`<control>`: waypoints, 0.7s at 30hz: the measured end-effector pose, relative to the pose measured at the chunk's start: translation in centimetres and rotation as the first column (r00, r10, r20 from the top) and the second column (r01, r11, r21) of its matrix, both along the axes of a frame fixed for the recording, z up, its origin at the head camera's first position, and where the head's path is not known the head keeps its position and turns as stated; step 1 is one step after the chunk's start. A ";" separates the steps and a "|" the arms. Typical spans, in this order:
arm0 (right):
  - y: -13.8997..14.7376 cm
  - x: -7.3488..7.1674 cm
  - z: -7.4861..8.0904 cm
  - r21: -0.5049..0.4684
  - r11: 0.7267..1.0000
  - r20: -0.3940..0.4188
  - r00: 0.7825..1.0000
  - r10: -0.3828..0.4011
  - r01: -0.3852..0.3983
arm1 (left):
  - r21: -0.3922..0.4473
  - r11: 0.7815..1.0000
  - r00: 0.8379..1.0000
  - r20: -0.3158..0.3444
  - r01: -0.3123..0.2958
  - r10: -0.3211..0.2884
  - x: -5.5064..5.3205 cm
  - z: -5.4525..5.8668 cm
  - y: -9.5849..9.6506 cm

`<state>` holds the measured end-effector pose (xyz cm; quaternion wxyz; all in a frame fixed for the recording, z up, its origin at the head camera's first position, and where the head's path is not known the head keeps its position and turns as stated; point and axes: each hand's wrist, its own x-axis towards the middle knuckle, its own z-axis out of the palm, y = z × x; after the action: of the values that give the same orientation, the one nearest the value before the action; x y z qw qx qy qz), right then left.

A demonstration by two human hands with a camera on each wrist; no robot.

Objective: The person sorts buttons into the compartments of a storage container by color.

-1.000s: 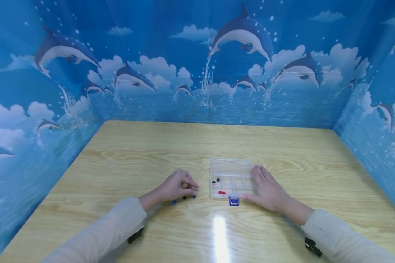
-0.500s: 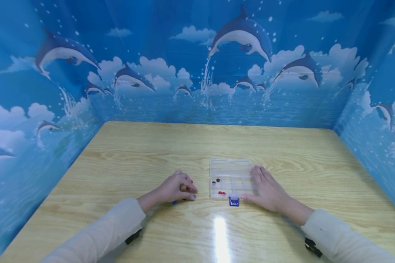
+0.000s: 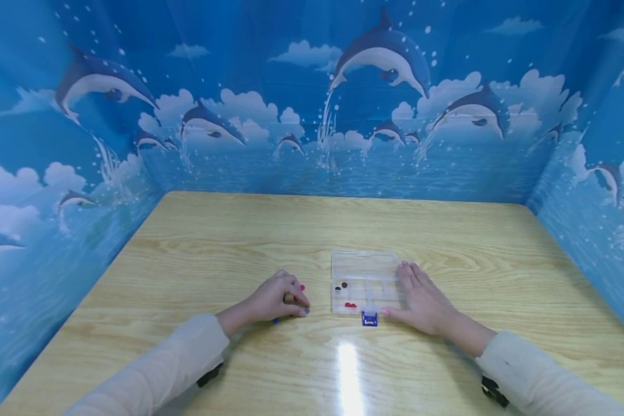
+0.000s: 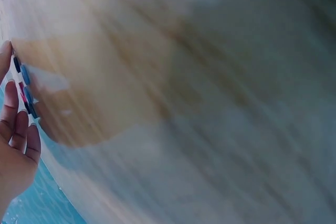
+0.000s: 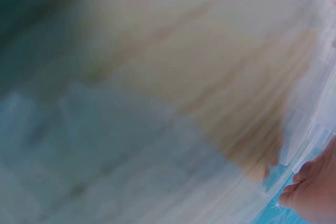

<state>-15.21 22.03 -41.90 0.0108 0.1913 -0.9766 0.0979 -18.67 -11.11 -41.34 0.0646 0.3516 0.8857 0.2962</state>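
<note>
My left hand [image 3: 281,297] is low over the table, thumb and index finger bent around a small blue piece [image 3: 307,311]; whether they grip it is unclear. Under and beside this hand are a blue piece [image 3: 275,320] and a pink-red one [image 3: 303,287]. The left wrist view shows several small dark, blue and red pieces [image 4: 25,74] by the fingertips. A clear compartment box [image 3: 334,300] lies with its lid raised, holding dark pieces [image 3: 344,285] and red pieces [image 3: 351,305] at its left. My right hand [image 3: 426,300] rests along its right side, fingers straight.
A blue latch [image 3: 370,318] sticks out at the box's front edge. The wood-grain table [image 3: 229,225] reaches back to a blue dolphin-print curtain [image 3: 270,156], which also stands along the left and right sides.
My left hand has shifted slightly left, and its index fingertip has come closer to the thumb. The pink-red piece now shows beyond the fingers. My right hand and the box have not moved.
</note>
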 end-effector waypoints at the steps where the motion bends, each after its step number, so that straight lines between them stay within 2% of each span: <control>1: 0.0 0.0 0.0 0.002 1.000 -0.001 1.000 0.002 -0.002 | 0.003 1.000 1.000 -0.007 0.002 -0.002 0.0 0.0 0.0; 4: 0.0 0.0 0.0 0.006 1.000 -0.002 1.000 0.004 -0.004 | 0.011 1.000 1.000 -0.019 0.004 -0.003 0.0 -0.1 0.1; 15: 0.0 -0.1 -0.1 0.002 1.000 0.002 1.000 0.006 -0.006 | 0.007 1.000 1.000 0.005 -0.023 0.023 0.1 0.0 0.3; 21: 0.0 0.0 0.0 0.000 1.000 0.012 1.000 0.003 -0.003 | 0.002 1.000 1.000 0.013 -0.016 0.016 0.2 0.0 0.3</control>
<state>-15.19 22.02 -41.91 0.0049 0.1920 -0.9764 0.0990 -18.51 -10.80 -41.33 0.0677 0.3427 0.8878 0.2998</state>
